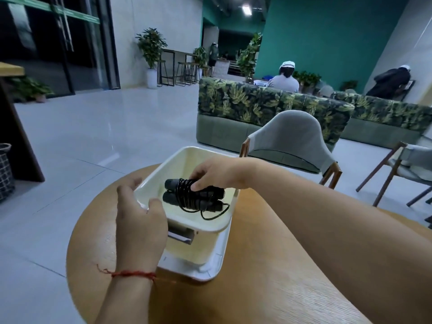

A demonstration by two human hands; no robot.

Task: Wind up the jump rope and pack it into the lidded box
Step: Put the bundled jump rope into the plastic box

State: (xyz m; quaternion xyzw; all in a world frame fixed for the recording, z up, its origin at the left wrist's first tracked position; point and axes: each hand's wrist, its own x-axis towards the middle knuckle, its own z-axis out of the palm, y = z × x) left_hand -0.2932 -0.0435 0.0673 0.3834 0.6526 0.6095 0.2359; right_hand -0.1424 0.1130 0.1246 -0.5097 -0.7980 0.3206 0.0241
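Wound jump rope [194, 195], stiff black handles bundled in springy cord, lowered into the open box [161, 169] near the round table's [268, 265] far edge. Right hand [210, 174] pinching the coils; left hand [138, 220] half-open on the near-left rim. Loose tail likely to unwind.

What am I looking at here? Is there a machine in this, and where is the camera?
No machine: a person is working with bare hands, and the single picture comes from a wide-angle camera worn on their head, looking forward and down. On the round wooden table sits a white box, which seems to rest on its lid. The right hand holds a black jump rope, its cord wound around the two handles, inside the box, with a loose loop trailing. The left hand, with a red string at the wrist, steadies the box's near-left rim. Behind are chairs, sofas, plants and other people.
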